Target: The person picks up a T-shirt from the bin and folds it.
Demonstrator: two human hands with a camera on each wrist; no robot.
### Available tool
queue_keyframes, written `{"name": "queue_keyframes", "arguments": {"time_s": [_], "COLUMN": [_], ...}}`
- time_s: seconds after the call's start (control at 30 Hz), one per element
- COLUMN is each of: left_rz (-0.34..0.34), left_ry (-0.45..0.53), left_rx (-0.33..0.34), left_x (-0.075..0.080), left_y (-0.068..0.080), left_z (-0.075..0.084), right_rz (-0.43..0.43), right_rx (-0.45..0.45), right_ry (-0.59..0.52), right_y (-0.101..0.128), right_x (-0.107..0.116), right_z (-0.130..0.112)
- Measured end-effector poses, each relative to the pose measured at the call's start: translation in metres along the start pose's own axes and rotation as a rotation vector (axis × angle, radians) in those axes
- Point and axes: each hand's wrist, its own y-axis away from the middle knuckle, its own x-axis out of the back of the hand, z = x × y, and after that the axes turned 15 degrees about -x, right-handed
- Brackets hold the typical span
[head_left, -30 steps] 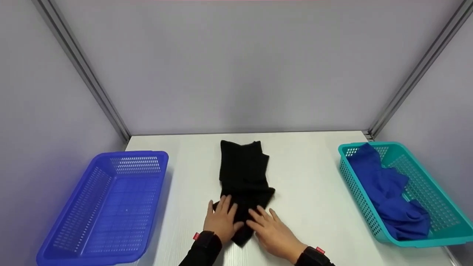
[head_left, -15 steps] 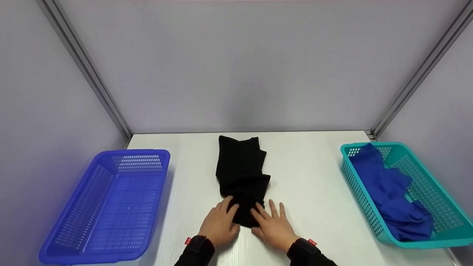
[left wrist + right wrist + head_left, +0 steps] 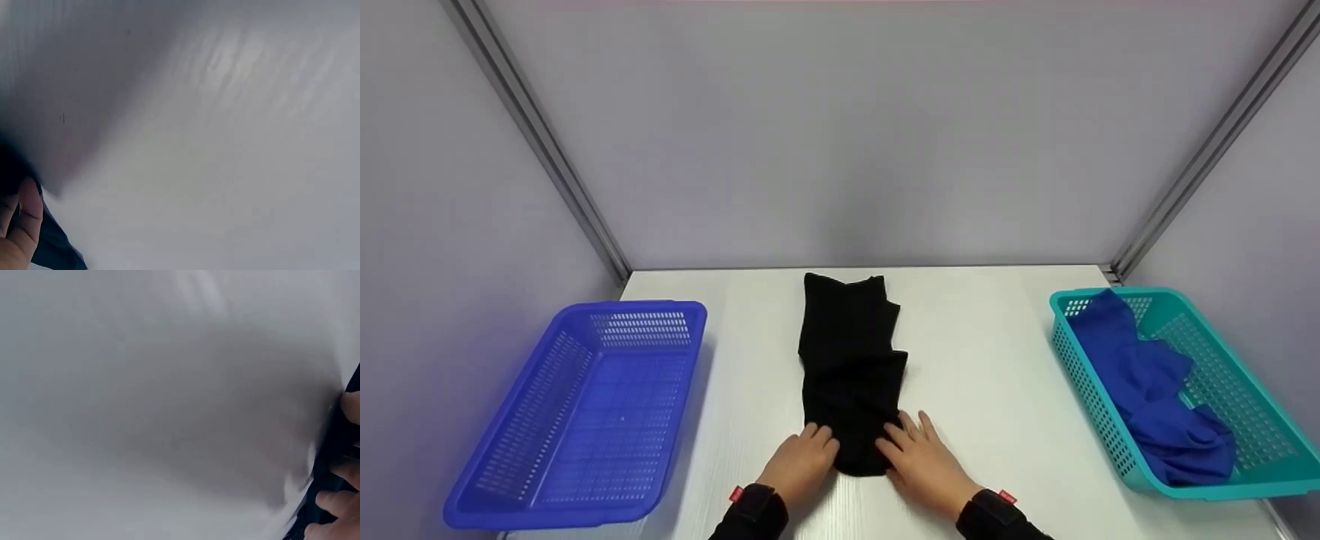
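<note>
a black garment (image 3: 851, 367) lay folded lengthwise in a narrow strip down the middle of the white table (image 3: 997, 375), running from the far edge toward the near side. the left hand (image 3: 799, 465) sat at the near left corner of the strip, its fingers curled over the edge of the cloth and taking hold of it. the right hand (image 3: 926, 461) rested at the near right corner, its fingers spread, fairly straight and laid against the fabric edge; whether it actually pinched the cloth could not be told. the wrist views were blurred, showing only fingertips (image 3: 22, 216) against dark cloth. a blue basket (image 3: 585, 360) stood at the left of the table. a teal basket (image 3: 1245, 450) stood at the right, with a blue cloth (image 3: 1155, 390) heaped inside it.
</note>
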Motion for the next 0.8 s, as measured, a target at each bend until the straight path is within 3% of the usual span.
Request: {"name": "queue_keyframes", "arguments": {"time_s": [0.07,0.17,0.3,0.4,0.5,0.67,0.8], "left_rz": [0.039,0.149,0.302,0.343,0.340,0.362,0.484], "left_ry": [0.027,0.072,0.070,0.079,0.113,0.206,0.338], "left_rx": [0.011,0.019,-0.054,-0.109,-0.131,-0.102,-0.071], "left_x": [0.005,0.016,0.027,0.031,0.035,0.048,0.061], "left_y": [-0.003,-0.009,-0.015,-0.015,-0.012,-0.008,-0.008], "left_z": [0.004,0.009,0.010,0.007,0.002,0.000,-0.001], "right_rz": [0.012,0.028,0.185,0.340,0.435,0.421,0.394], "right_rx": [0.035,0.043,0.048,0.038,0.005,0.007,0.101], "right_ry": [0.005,0.007,0.004,-0.107,-0.279,-0.549,-0.612], "right_y": [0.003,0.008,0.013,0.012,0.011,0.013,0.017], "right_x": [0.000,-0.002,-0.003,0.002,0.012,0.032,0.047], "right_z": [0.001,0.002,0.004,0.008,0.015,0.028,0.036]}}
